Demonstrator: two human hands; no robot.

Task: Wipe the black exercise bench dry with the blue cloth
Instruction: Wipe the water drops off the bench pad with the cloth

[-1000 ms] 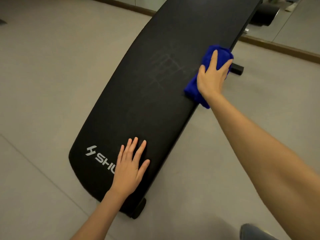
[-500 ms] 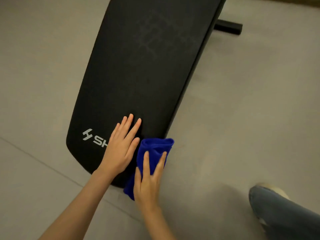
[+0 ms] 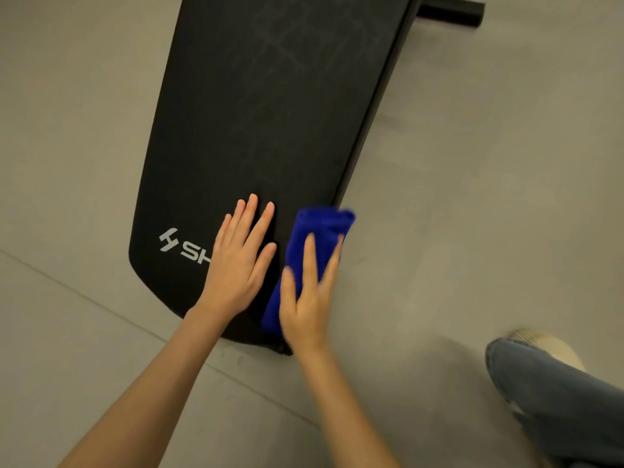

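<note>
Head view: right hand grip flat, fingers spread, pressing folded blue cloth onto near right edge of black exercise bench; cloth partly overhangs rim. Left hand open, palm flat on pad beside cloth, holding nothing, covering part of white logo. Progress, judged: near corner under wipe; faint streaks further up pad suggest moisture left. Bench stands on grey tiled floor; black foot bar far end; jeans leg lower right.
</note>
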